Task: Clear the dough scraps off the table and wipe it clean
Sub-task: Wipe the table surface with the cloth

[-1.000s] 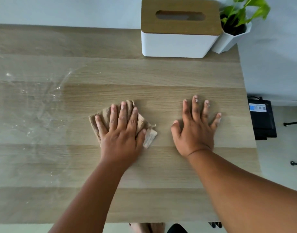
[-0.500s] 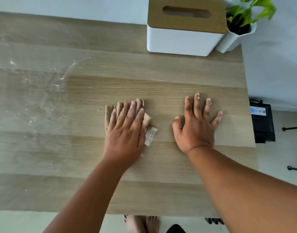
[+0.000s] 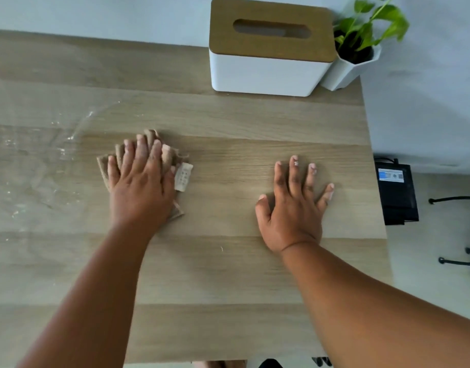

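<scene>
My left hand (image 3: 141, 187) lies flat on a beige cloth (image 3: 103, 166) and presses it onto the wooden table (image 3: 228, 144), left of centre. The cloth is bunched under my fingers, and its white label (image 3: 183, 176) sticks out on the right. Whitish flour smears and small dough specks (image 3: 42, 160) cover the table's left part, just beyond the cloth. One tiny white scrap (image 3: 222, 248) lies between my forearms. My right hand (image 3: 292, 208) rests palm down on the bare wood with its fingers spread, holding nothing; white residue shows on its fingertips.
A white tissue box with a wooden lid (image 3: 268, 49) stands at the table's back right, with a small potted plant (image 3: 356, 59) beside it in the corner. The table's right edge runs past my right hand; a black device (image 3: 397, 192) sits on the floor beyond it.
My left hand has slid the cloth leftward toward the flour smears, and the cloth has bunched up more under the fingers. My right hand has stayed in place.
</scene>
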Demonstrator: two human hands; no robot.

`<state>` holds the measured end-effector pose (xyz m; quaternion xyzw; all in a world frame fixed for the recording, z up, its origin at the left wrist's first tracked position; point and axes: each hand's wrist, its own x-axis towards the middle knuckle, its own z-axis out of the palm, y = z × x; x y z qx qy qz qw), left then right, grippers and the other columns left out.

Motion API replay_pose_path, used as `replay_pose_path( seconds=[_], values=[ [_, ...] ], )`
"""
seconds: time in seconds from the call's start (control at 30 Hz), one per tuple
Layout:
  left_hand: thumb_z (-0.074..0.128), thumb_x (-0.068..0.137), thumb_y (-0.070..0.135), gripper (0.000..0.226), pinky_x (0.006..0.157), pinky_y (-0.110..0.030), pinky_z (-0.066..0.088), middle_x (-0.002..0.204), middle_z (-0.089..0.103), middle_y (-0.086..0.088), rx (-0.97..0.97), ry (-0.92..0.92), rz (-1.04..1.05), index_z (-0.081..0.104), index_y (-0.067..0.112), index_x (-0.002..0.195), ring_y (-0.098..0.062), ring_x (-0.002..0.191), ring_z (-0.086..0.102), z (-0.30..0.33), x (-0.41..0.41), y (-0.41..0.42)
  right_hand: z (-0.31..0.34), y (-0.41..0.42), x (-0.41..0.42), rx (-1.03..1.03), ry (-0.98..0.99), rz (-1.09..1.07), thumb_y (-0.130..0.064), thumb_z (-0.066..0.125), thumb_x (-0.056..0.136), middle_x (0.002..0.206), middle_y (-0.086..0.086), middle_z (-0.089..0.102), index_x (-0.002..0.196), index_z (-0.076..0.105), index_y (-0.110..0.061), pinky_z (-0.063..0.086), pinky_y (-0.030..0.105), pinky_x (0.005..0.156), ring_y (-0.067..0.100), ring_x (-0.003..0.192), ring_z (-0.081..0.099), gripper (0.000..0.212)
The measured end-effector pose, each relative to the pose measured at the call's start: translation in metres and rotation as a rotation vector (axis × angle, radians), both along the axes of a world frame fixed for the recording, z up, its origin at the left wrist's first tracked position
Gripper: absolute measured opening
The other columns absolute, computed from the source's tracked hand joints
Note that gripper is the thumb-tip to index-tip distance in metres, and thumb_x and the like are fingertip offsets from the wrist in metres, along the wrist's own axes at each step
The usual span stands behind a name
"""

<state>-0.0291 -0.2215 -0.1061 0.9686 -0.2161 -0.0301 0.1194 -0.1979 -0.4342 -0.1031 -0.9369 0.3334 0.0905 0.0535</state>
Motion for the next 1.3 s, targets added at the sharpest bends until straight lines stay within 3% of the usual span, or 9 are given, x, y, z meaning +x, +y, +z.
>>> replay_pose_path(
  seconds=[0.1,0.23,0.43,0.53,0.73,0.83,1.03,1.17,1.3],
  values=[
    [0.035,0.104,0.049,0.066,0.128,-0.055,0.005,0.172,0.015,-0.009,0.02,0.046,0.136,0.027,0.019,0.162,-0.031,0.16,0.008,0.004,0.067,-0.009,-0.001,0.0,0.0,-0.005,-0.005,0.005,-0.055,0.02,0.097,0.175,0.001,-0.009,0.167,0.006,-0.028,-0.005,0.072,0.121,0.034,0.16,-0.014,0.076],
    [0.039,0.104,0.045,0.065,0.129,-0.052,0.002,0.173,0.014,-0.008,0.056,0.05,0.059,0.026,0.019,0.162,-0.03,0.16,0.006,0.006,0.101,-0.021,-0.001,-0.001,-0.001,0.004,0.0,0.007,-0.056,0.017,0.096,0.175,0.001,-0.01,0.167,0.005,-0.028,-0.006,0.072,0.121,0.034,0.16,-0.015,0.077],
    [0.04,0.095,0.043,0.067,0.127,-0.055,0.013,0.168,0.029,-0.007,-0.049,0.059,-0.308,0.044,0.016,0.156,-0.029,0.158,0.019,0.014,0.055,0.014,0.0,-0.001,-0.001,0.0,-0.004,0.004,-0.055,0.02,0.097,0.176,0.002,-0.007,0.167,0.008,-0.027,-0.005,0.072,0.122,0.035,0.16,-0.013,0.076],
    [0.043,0.094,0.042,0.065,0.127,-0.055,0.016,0.167,0.031,-0.005,-0.061,-0.002,-0.383,0.048,0.014,0.153,-0.028,0.157,0.022,0.01,0.004,0.037,0.0,0.0,-0.001,0.001,-0.004,-0.003,-0.055,0.022,0.097,0.176,0.002,-0.006,0.167,0.009,-0.027,-0.004,0.072,0.122,0.036,0.16,-0.012,0.076],
    [0.046,0.09,0.057,0.075,0.128,-0.057,0.009,0.171,0.024,-0.001,-0.006,-0.014,-0.26,0.043,0.022,0.156,-0.021,0.16,0.011,0.007,-0.038,0.045,-0.002,-0.001,0.0,0.005,-0.016,0.0,-0.055,0.022,0.097,0.176,0.002,-0.006,0.166,0.01,-0.029,-0.004,0.072,0.121,0.035,0.16,-0.012,0.075],
    [0.044,0.085,0.058,0.077,0.127,-0.058,0.007,0.17,0.027,-0.003,0.004,-0.019,-0.173,0.045,0.023,0.154,-0.025,0.159,0.017,0.007,-0.009,0.026,-0.002,-0.001,0.0,0.006,-0.023,0.0,-0.055,0.022,0.097,0.176,0.002,-0.006,0.166,0.01,-0.029,-0.004,0.072,0.121,0.035,0.16,-0.012,0.075],
    [0.039,0.083,0.062,0.08,0.126,-0.062,0.001,0.173,0.015,-0.001,0.048,0.094,-0.021,0.033,0.031,0.157,-0.027,0.16,0.005,0.007,0.078,-0.023,-0.002,0.0,-0.001,0.0,-0.028,0.005,-0.055,0.02,0.097,0.176,0.002,-0.005,0.166,0.009,-0.028,-0.003,0.072,0.121,0.035,0.16,-0.011,0.076],
    [0.036,0.079,0.062,0.089,0.128,-0.056,-0.003,0.174,0.01,-0.004,0.069,0.161,-0.069,0.03,0.027,0.161,-0.03,0.16,0.001,0.012,0.091,-0.038,-0.002,-0.001,-0.001,0.001,-0.022,0.007,-0.057,0.017,0.097,0.176,0.002,-0.007,0.167,0.007,-0.028,-0.005,0.072,0.121,0.035,0.16,-0.012,0.077],
    [0.03,0.082,0.064,0.092,0.128,-0.054,0.004,0.171,0.02,-0.012,0.008,0.099,-0.279,0.037,0.015,0.159,-0.036,0.159,0.011,0.015,0.049,-0.028,-0.001,0.0,-0.001,0.005,-0.04,0.008,-0.055,0.022,0.097,0.176,0.002,-0.004,0.167,0.01,-0.026,-0.007,0.073,0.121,0.036,0.16,-0.01,0.076]
  ],
)
